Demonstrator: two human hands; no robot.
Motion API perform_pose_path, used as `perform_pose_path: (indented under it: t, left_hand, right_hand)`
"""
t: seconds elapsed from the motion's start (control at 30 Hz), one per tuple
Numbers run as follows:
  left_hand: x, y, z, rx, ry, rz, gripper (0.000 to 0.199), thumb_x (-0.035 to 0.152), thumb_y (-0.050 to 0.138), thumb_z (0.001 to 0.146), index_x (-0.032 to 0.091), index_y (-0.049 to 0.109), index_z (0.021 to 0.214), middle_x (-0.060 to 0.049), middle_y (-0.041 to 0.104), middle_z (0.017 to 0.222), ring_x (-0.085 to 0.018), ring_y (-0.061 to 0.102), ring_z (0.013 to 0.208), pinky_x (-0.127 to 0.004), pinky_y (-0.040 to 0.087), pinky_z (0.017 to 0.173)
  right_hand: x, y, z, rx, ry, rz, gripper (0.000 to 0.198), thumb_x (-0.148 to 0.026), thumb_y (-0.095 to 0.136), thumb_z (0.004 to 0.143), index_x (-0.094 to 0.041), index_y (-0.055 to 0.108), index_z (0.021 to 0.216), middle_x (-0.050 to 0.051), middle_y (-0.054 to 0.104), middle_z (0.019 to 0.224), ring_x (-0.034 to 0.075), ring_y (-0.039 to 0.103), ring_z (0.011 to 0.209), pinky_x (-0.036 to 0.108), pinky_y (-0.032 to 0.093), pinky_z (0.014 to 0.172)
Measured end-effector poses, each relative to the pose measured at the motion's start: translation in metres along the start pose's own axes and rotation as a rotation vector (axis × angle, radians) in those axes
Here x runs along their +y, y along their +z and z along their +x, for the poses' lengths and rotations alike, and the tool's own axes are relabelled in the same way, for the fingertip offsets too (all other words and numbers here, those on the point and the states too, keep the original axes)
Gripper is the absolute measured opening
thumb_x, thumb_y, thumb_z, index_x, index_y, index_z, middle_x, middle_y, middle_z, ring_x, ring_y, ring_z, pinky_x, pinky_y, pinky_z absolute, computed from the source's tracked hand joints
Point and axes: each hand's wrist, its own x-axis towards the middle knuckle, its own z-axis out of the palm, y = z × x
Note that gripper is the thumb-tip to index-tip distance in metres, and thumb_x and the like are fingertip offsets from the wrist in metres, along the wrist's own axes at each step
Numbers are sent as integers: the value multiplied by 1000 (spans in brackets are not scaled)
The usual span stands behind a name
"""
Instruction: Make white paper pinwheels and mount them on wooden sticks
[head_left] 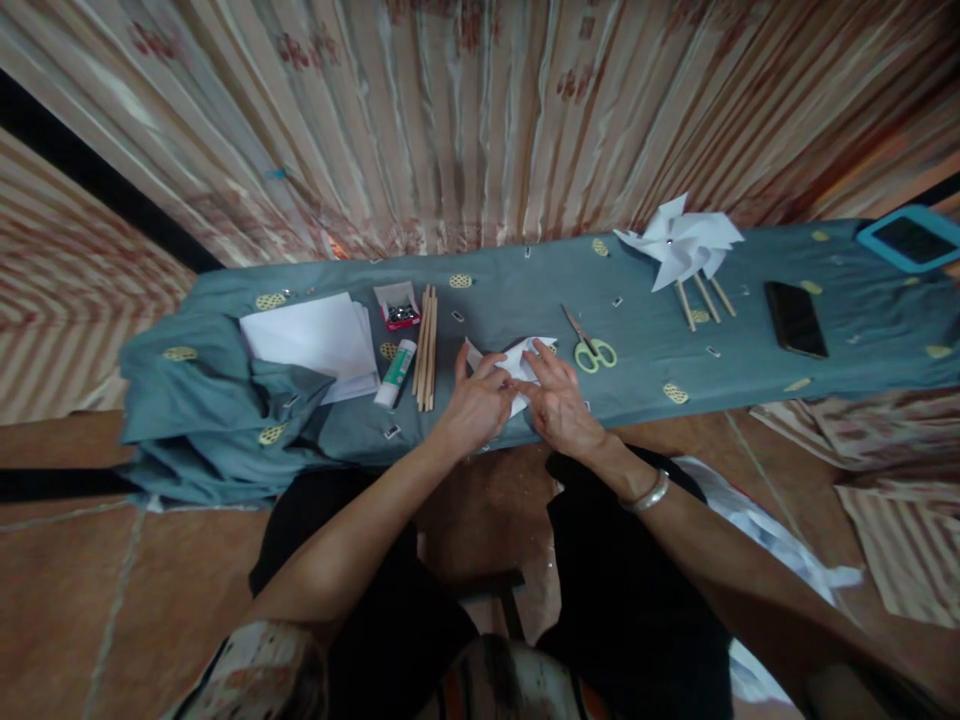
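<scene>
Both hands work on a white paper pinwheel sheet (514, 362) at the front edge of the cloth-covered table, its pointed corners sticking out around the fingers. From the left, my left hand (478, 402) grips the paper with bent fingers. My right hand (556, 402) holds it from the other side, a finger pressed near its middle. The fingertips meet there, and whatever lies under them is hidden. Just right of the paper lie scissors (595, 354) with light green handles. Left of my hands are several wooden sticks (426, 350) and a glue stick (395, 373).
A small box of metal pins (398, 305) stands behind the glue stick, with white paper sheets (311, 340) to its left. Finished white pinwheels (679, 243) on sticks lie at the back right. Farther right are a black phone (796, 319) and a blue-framed tablet (911, 240).
</scene>
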Motion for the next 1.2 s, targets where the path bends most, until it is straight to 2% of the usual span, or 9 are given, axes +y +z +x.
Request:
perform_pose_path:
  t: [0.33,0.63,0.8,1.2]
  left_hand:
    - [-2,5,-3,47,30,35,23,17,50,91,20,73,95,-8,69,101,-30,48,127,-70,14,113]
    - [-2,4,-2,40,36,5,25,18,48,91,20,73,92,-7,68,100,-29,47,127,-68,11,115]
    - [-1,4,-3,52,36,15,25,17,49,91,18,73,92,-8,68,100,-29,47,128,-68,11,116]
    - [-3,4,-3,53,36,14,22,19,52,90,20,74,93,-8,67,103,-30,48,127,-69,12,115]
  right_hand:
    - [-8,1,-3,67,80,36,39,-12,41,88,-19,69,113,11,39,154,32,17,149,57,26,112]
    - [-5,2,-6,109,175,145,42,-12,40,88,-20,66,119,10,41,152,31,20,148,57,34,110]
    - [-8,0,-6,114,155,112,40,-13,41,88,-21,67,119,9,40,153,33,21,148,58,32,110]
    - [-10,0,0,82,102,-2,32,-12,44,87,-20,71,103,7,37,155,33,19,148,56,28,110]
